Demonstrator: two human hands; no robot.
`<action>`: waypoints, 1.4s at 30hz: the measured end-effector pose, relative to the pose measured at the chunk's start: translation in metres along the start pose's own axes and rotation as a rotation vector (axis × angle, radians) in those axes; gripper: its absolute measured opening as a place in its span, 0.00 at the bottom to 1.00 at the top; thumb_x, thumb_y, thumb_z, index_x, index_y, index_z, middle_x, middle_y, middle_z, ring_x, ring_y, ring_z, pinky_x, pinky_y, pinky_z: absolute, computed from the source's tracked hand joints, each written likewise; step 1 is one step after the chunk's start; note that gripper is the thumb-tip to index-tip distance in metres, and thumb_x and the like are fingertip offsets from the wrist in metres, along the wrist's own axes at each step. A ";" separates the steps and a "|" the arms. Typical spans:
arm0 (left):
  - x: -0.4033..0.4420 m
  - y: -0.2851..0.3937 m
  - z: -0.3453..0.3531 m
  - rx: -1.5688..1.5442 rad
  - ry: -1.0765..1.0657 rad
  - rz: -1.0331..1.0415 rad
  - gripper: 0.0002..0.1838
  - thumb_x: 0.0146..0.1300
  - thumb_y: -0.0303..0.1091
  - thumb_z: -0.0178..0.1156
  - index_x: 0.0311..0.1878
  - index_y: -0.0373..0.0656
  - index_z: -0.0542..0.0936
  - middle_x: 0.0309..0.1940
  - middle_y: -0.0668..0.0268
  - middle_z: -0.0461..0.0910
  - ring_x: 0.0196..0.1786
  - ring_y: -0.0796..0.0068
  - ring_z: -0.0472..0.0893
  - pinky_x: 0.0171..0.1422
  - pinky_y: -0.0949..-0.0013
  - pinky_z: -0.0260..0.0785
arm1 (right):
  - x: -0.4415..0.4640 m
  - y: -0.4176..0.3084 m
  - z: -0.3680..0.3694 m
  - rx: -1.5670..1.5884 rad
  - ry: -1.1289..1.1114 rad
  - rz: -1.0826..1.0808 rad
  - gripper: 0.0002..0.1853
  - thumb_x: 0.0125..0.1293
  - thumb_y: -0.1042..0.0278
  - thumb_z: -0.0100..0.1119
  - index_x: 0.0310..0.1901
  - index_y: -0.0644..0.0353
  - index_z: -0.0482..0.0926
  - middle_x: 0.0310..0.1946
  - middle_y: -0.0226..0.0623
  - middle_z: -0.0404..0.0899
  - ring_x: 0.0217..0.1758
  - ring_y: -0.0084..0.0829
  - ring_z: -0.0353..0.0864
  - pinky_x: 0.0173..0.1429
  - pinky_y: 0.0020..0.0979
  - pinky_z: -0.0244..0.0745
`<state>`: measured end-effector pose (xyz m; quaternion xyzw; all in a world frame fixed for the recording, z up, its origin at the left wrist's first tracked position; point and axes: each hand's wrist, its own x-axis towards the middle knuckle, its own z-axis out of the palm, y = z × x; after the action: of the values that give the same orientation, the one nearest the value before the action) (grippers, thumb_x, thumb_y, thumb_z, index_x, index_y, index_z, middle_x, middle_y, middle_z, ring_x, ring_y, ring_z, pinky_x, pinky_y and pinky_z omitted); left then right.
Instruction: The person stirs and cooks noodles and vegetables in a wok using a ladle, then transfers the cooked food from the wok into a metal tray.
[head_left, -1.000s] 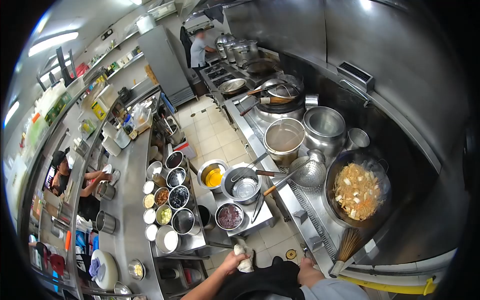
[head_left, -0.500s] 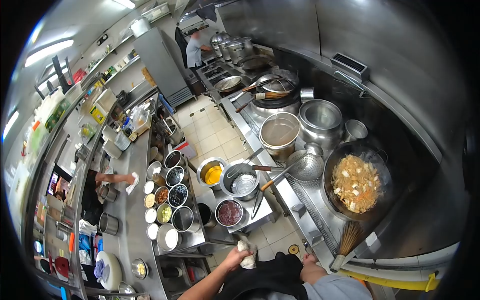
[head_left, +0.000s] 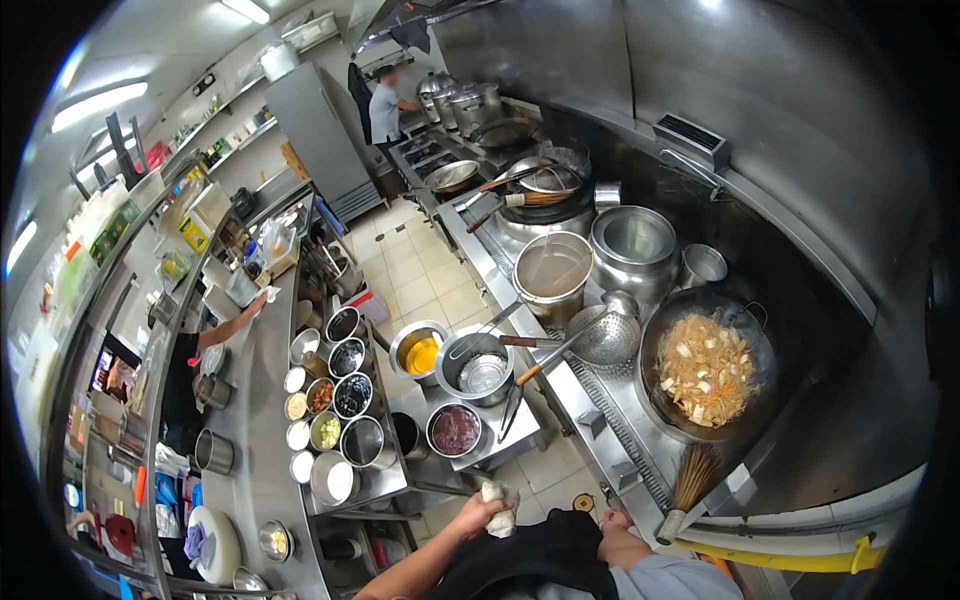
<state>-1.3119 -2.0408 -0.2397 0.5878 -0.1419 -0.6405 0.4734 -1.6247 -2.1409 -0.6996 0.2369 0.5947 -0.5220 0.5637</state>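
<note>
My left hand (head_left: 484, 512) is closed around a bunched white cloth (head_left: 499, 508), in front of my dark apron (head_left: 545, 550). Low by the stove's front edge is my right hand (head_left: 613, 522); it is small and foreshortened, and its fingers are too unclear to read. Ahead and to the right, a wok (head_left: 655, 400) sits on the stove with noodles (head_left: 704, 370) and pale chunks in it. A bamboo brush (head_left: 690, 485) lies on the stove edge near my right hand. Beyond it, a perforated ladle (head_left: 605, 335) rests beside the wok.
Pots (head_left: 480, 368) and a bowl of dark red food (head_left: 455, 430) stand on a low table. Several ingredient tins (head_left: 335, 478) line the left counter (head_left: 250, 440), where another person's arm (head_left: 232, 325) holds a white cloth. Another person (head_left: 385, 105) stands at the far stove.
The other person's arm at the left counter has moved farther along it with the cloth. Noodles in the wok look slightly shifted, with more steam. My left hand keeps its cloth.
</note>
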 end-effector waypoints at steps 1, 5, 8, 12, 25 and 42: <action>0.000 0.002 0.001 -0.001 0.011 0.002 0.13 0.58 0.28 0.64 0.46 0.38 0.77 0.35 0.66 0.81 0.37 0.73 0.82 0.43 0.66 0.76 | 0.000 0.001 0.002 -0.009 -0.004 -0.034 0.15 0.65 0.80 0.52 0.45 0.44 0.74 0.39 0.26 0.71 0.34 0.24 0.70 0.27 0.21 0.70; -0.005 0.007 0.004 0.056 0.028 -0.007 0.12 0.59 0.28 0.65 0.46 0.39 0.77 0.36 0.67 0.80 0.36 0.74 0.81 0.42 0.66 0.75 | 0.001 -0.013 -0.002 -0.135 -0.071 0.006 0.17 0.72 0.71 0.45 0.57 0.38 0.72 0.46 0.26 0.72 0.40 0.27 0.73 0.38 0.27 0.76; 0.002 -0.005 -0.002 -0.006 -0.002 0.025 0.12 0.60 0.29 0.65 0.46 0.40 0.77 0.36 0.67 0.80 0.37 0.75 0.81 0.42 0.66 0.75 | -0.013 -0.015 0.005 -0.126 -0.022 0.032 0.18 0.70 0.74 0.45 0.55 0.37 0.73 0.47 0.25 0.72 0.40 0.27 0.73 0.36 0.27 0.76; 0.007 -0.013 -0.008 -0.017 0.001 0.029 0.13 0.59 0.29 0.66 0.47 0.40 0.77 0.36 0.67 0.80 0.37 0.75 0.80 0.42 0.66 0.75 | -0.003 -0.013 0.004 -0.055 0.029 0.047 0.16 0.69 0.75 0.47 0.52 0.40 0.74 0.44 0.28 0.73 0.38 0.28 0.74 0.35 0.29 0.77; 0.004 -0.017 -0.006 -0.014 0.026 0.041 0.14 0.59 0.28 0.65 0.48 0.38 0.77 0.36 0.66 0.80 0.37 0.74 0.81 0.43 0.66 0.75 | -0.007 -0.014 0.006 -0.110 0.112 0.035 0.11 0.71 0.67 0.51 0.51 0.40 0.73 0.42 0.30 0.75 0.39 0.28 0.76 0.35 0.29 0.79; -0.001 -0.018 -0.010 -0.017 0.013 0.029 0.13 0.60 0.28 0.64 0.48 0.37 0.78 0.37 0.65 0.81 0.37 0.73 0.81 0.44 0.66 0.75 | -0.070 -0.030 0.025 -0.223 0.154 0.008 0.13 0.70 0.67 0.54 0.54 0.39 0.73 0.46 0.28 0.73 0.38 0.27 0.74 0.32 0.23 0.78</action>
<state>-1.3114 -2.0269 -0.2550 0.5857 -0.1421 -0.6309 0.4886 -1.6230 -2.1520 -0.6202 0.2147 0.6896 -0.4306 0.5412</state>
